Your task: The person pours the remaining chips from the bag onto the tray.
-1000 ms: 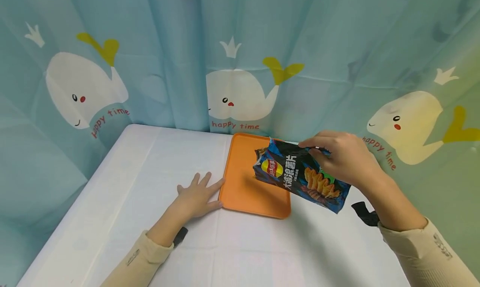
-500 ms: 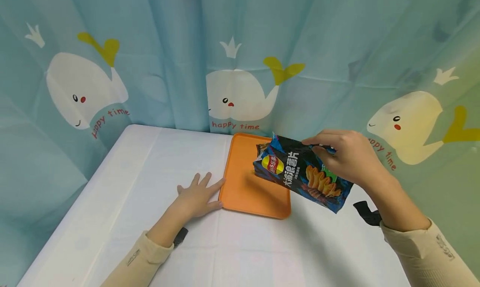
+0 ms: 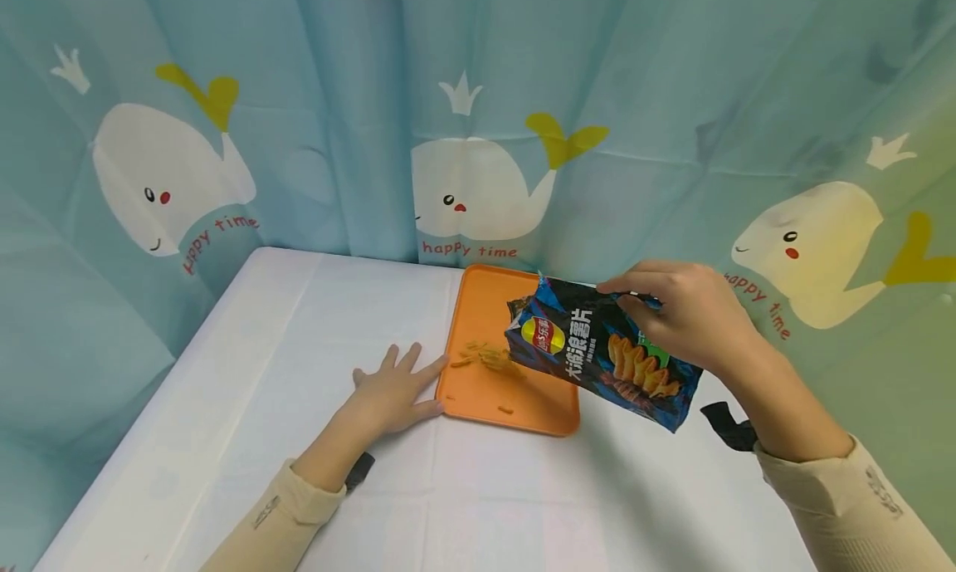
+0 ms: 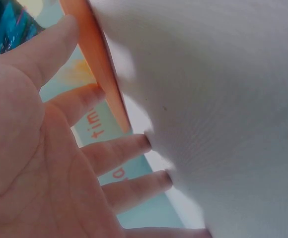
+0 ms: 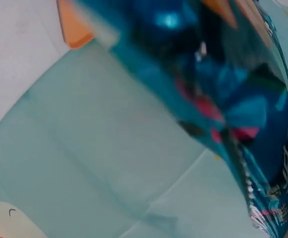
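My right hand [image 3: 683, 310] pinches the upper edge of a dark blue bag of potato chips [image 3: 597, 348], tilted over an orange tray [image 3: 478, 298] with its torn mouth facing left and down. Thin yellow chips [image 3: 485, 356] lie on the tray below that mouth, several in a loose cluster and a few pieces nearer the front. My left hand [image 3: 396, 393] rests on the table with fingers spread, thumb and index finger touching the tray's left side. The left wrist view shows those fingertips at the tray rim [image 4: 97, 54]. In the right wrist view the shiny bag [image 5: 208, 99] hides most of my hand.
A white cloth covers the table [image 3: 299, 348] under the tray. Right behind its far edge hangs a blue-green curtain [image 3: 358, 140] printed with white whales. Dark straps show at both wrists.
Chips have dropped from the bag onto the tray, which was bare before. The bag lifted slightly, then dipped back down in my right hand. My left hand has stayed in place.
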`<state>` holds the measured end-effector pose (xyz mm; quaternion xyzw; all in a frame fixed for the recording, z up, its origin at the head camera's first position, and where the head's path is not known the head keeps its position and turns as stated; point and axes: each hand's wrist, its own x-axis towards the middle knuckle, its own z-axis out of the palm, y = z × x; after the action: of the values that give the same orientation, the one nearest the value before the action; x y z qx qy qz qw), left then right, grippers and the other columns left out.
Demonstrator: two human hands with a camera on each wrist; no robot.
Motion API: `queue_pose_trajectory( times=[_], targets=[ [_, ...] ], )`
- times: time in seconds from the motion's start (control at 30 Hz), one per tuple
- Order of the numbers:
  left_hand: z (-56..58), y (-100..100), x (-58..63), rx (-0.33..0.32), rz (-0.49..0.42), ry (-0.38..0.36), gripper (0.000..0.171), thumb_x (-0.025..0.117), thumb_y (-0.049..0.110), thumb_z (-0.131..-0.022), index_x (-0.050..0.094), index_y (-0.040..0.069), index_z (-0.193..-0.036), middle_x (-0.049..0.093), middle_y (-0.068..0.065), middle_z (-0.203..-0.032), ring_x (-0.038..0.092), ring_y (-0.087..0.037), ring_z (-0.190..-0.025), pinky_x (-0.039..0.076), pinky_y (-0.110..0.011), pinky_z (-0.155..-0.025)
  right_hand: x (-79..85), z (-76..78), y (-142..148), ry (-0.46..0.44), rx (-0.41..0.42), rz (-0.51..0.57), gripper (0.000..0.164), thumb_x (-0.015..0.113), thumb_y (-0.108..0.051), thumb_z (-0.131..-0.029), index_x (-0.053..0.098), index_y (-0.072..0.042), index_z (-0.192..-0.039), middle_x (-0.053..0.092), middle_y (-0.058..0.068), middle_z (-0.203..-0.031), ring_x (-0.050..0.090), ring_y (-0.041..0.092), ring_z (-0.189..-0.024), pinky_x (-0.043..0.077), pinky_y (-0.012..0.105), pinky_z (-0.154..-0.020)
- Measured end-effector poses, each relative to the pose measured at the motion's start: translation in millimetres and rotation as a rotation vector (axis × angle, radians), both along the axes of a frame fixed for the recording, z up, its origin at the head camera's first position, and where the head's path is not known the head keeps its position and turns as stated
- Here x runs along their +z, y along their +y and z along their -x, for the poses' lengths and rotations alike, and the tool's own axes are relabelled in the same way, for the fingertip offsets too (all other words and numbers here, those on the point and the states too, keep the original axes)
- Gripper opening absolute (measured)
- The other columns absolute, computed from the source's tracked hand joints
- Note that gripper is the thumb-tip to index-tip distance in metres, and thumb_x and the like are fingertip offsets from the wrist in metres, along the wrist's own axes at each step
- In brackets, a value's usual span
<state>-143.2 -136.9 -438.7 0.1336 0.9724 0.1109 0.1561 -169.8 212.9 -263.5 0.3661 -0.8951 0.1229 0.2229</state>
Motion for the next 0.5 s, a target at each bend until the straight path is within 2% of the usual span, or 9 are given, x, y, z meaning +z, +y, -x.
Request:
queue_pose_trajectory(
  times=[0.3,0.5],
  targets=[
    [-0.6,0.4,2.7,-0.001,-0.006,0.004,0.072,0.06,0.055,-0.094,0.033,0.033,-0.157,0.026,-0.018,-0.163,0.02,-0.05,-0.148,0.026,-0.085,-0.095,1.8,-0.2,2.2,0.016,-0.005,-0.007,0.031,0.073,-0.001,-0.083,0.079,-0.022,-0.105,0.075,-0.004,-0.092,0.038,0.001,-0.05,0.033,0.024,-0.047],
    [-0.9,-0.1,3.2,-0.003,-0.007,0.006,0.071,0.06,0.054,-0.094,0.033,0.032,-0.157,0.026,-0.018,-0.163,0.02,-0.051,-0.147,0.026,-0.085,-0.095,0.8,-0.8,2.0,0.023,0.005,-0.01,0.03,0.073,-0.001,-0.083,0.079,-0.021,-0.104,0.075,-0.004,-0.093,0.041,0.002,-0.052,0.035,0.024,-0.048]
  ],
)
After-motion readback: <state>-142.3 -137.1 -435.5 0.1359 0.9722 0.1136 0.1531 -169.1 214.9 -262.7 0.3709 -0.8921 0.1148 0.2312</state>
